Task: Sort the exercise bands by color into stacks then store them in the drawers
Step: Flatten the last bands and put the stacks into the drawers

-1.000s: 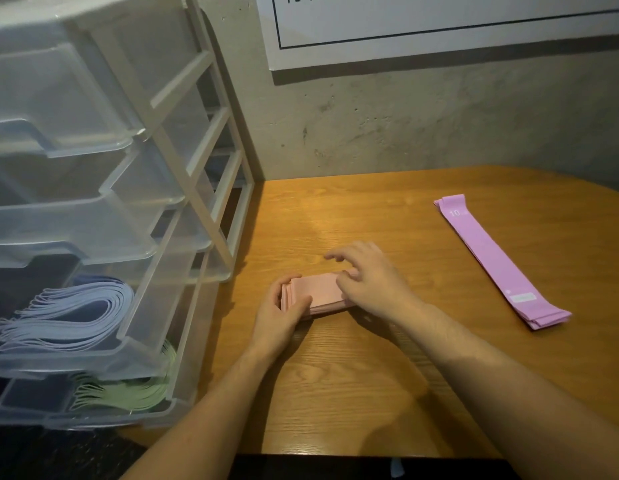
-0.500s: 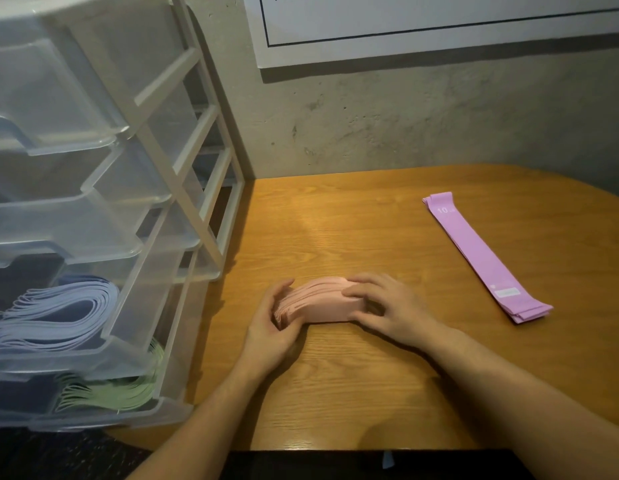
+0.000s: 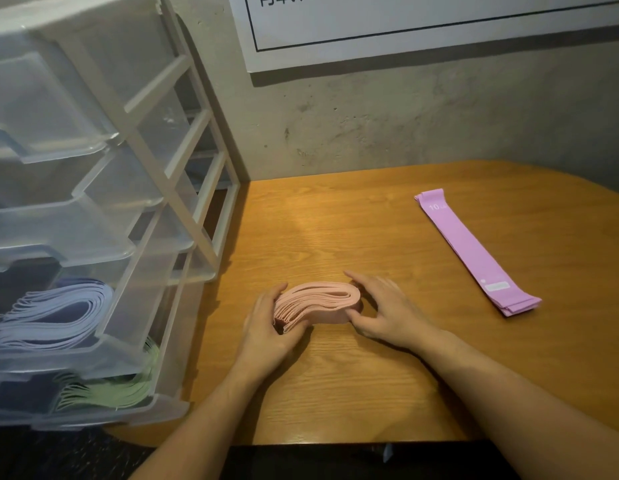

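Note:
A folded stack of pale pink exercise bands [image 3: 316, 303] stands on edge on the wooden table [image 3: 370, 237]. My left hand [image 3: 266, 332] grips its left end, fingers curled round the loose ends. My right hand [image 3: 387, 310] holds the right, folded end between thumb and fingers. A flat stack of purple bands [image 3: 474, 251] lies to the right, apart from both hands. The clear plastic drawer unit [image 3: 176, 188] stands at the left; blue bands [image 3: 55, 313] lie in one drawer and green bands [image 3: 110, 393] in the drawer below.
The upper drawers [image 3: 59, 133] of the unit look empty and stick out toward me. A concrete wall with a white poster [image 3: 405, 26] backs the table. The table's front edge [image 3: 335, 441] is close to my body.
The pink stack was lying flat under my right hand; both hands have since turned it up on edge and squeezed it from both ends.

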A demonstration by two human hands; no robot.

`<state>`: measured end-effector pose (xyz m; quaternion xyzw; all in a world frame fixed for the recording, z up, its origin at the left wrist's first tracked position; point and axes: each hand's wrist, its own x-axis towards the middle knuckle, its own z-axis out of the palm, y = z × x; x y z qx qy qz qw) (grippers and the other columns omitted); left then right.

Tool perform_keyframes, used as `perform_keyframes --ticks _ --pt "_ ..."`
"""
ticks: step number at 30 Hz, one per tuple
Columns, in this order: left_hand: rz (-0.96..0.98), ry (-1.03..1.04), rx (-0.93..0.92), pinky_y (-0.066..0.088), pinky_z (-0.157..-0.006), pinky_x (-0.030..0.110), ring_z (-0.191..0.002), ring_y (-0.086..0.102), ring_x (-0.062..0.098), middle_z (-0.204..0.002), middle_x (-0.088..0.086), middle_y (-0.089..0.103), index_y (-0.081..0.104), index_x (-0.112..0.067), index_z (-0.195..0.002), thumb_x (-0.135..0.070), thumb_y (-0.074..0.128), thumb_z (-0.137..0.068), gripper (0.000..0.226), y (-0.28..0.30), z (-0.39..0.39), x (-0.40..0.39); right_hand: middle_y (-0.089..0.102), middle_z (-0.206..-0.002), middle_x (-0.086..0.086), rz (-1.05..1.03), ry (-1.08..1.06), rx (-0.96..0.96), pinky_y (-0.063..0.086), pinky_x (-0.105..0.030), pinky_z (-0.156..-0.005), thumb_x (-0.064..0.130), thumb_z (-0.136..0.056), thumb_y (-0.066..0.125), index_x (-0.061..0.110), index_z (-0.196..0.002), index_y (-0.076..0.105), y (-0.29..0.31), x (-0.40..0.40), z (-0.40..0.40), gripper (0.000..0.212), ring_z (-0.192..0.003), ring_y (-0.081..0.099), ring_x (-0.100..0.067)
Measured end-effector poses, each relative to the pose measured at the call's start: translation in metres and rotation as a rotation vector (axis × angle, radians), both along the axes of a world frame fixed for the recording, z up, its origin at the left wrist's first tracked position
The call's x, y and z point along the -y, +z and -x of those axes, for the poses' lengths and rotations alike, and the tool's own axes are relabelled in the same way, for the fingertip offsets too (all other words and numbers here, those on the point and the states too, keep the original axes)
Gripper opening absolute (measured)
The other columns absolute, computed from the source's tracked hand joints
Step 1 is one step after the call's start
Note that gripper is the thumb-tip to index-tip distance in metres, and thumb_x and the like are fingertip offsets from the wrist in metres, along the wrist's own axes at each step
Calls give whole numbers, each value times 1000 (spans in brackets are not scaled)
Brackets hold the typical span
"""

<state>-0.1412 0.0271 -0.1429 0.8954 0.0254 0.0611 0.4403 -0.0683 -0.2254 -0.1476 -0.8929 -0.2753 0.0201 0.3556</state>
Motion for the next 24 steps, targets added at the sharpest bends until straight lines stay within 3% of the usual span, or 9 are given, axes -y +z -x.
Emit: perform_keyframes --ticks 2,4,7,11,13,15,18,21,24 --pt "22 19 -7 47 -97 32 -112 55 2 -120 -21 55 52 -40 -127 -52 77 -77 58 3 0 1 58 -128 22 -23 -11 -30 35 -39 -111 54 -81 58 37 -137 55 -2 -4 -2 59 -123 47 1" --pt "73 25 -15 48 -93 30 -107 58 2 -114 -17 61 58 -39 -115 -33 83 -81 42 4 0 0 59 -121 26 -68 -61 -84 37 -40 -109 55 -76 60 45 -123 59 -3 -6 -4 48 -121 48 0" --pt "160 24 -67 49 -94 27 -108 63 8 -116 -9 68 62 -30 -115 -20 84 -80 43 8 2 -3 60 -114 25 -101 -78 -171 42 -38 -107 56 -71 62 56 -107 55 -1 -8 -6 38 -117 50 -2" --pt "112 13 -176 49 -82 16 -93 64 -3 -104 -10 71 61 -30 -110 -23 84 -81 38 23 1 0 64 -118 23 -124 -41 -258 45 -43 -105 56 -70 71 59 -112 51 1 -8 -8 47 -118 57 -5" --pt "36 0 -223 48 -85 14 -94 61 -8 -107 -14 68 59 -30 -115 -23 83 -81 43 32 -2 1 61 -117 24 -87 -30 -277 45 -45 -104 58 -71 72 58 -120 53 4 -9 -8 52 -117 53 -9" --pt "-44 -24 -260 46 -90 15 -100 59 -7 -111 -19 64 57 -31 -124 -25 82 -82 49 43 -3 2 60 -108 28 -91 -12 -286 49 -39 -93 51 -76 73 48 -118 60 8 -8 -6 44 -105 56 -7" --pt "-133 -65 -266 44 -86 14 -103 58 -5 -109 -22 62 57 -34 -124 -29 79 -84 46 61 0 2 63 -105 22 -131 6 -327 49 -18 -74 39 -84 75 39 -115 61 17 -5 1 34 -95 62 -6" --pt "-170 -95 -208 50 -86 19 -101 61 -4 -107 -19 65 59 -36 -116 -28 78 -85 37 82 7 -2 67 -106 17 -149 29 -332 54 -28 -82 38 -85 73 37 -113 60 32 -6 3 31 -98 63 -3" --pt "-200 -103 -143 54 -92 26 -103 61 -4 -110 -18 66 60 -34 -122 -27 79 -84 43 107 16 -11 66 -106 12 -180 63 -275 56 -42 -85 39 -82 73 35 -111 60 56 -15 3 32 -96 63 -10"
